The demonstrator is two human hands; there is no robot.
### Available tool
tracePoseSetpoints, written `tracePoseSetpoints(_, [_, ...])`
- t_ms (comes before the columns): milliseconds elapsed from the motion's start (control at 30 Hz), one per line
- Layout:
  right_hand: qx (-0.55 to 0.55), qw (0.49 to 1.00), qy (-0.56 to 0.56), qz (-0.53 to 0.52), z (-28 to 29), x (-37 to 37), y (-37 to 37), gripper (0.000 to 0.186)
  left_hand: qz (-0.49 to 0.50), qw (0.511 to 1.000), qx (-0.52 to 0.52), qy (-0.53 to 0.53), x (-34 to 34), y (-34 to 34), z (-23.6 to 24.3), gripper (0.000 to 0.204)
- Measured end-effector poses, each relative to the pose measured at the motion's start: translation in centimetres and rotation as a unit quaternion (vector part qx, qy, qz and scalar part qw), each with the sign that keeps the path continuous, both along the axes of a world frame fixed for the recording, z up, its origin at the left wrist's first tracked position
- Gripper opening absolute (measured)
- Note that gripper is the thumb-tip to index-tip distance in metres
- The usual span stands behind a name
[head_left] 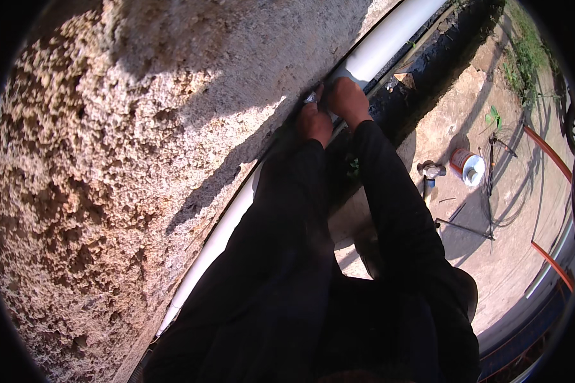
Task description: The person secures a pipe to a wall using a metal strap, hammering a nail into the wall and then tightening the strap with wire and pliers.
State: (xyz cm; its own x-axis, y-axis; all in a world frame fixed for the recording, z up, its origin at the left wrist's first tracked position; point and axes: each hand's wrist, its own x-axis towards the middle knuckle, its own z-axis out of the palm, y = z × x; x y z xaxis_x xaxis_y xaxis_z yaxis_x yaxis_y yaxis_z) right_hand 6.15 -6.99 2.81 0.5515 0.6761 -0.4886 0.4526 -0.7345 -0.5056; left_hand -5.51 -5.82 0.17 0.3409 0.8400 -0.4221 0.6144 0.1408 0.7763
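Note:
A long white pipe (399,35) runs along the foot of a rough wall, and both my hands are together at it. My left hand (315,126) is closed on the wall side, with a small shiny metal piece (310,98) showing by its fingertips. I cannot make out what exactly it grips. Just to the right, my right hand (349,101) is curled into a closed shape against the pipe. Its fingertips are hidden, and so is anything in them. Dark sleeves cover both forearms, hiding part of the pipe's nearer stretch.
The rough wall (140,159) fills the left side. A dark wet channel (441,76) borders the pipe. On the concrete at right lie a hammer (432,171), an orange-and-white can (464,166), a thin dark metal frame (464,228) and orange rods (548,152).

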Motion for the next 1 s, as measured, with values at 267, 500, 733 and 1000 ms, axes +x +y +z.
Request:
tracePoseSetpoints(267, [-0.035,0.988,-0.060,0.137,0.8,1.9,-0.6,0.027,-0.027,0.996,-0.042,0.068,0.5,0.1,2.4,0.045])
tracePoseSetpoints(500, [0.053,0.998,-0.005,0.034,-1.2,4.8,0.4,0.033,0.021,0.999,-0.042,-0.016,0.7,-0.1,0.6,0.037])
tracePoseSetpoints(733, [0.111,0.992,-0.058,0.004,-4.7,4.8,-0.4,0.026,0.005,1.000,-0.009,-0.003,0.7,-0.4,0.2,0.035])
tracePoseSetpoints(1000, [0.057,0.993,0.028,0.104,-1.0,1.9,-2.1,0.022,-0.087,0.985,0.027,0.143,1.3,-0.8,2.0,0.033])
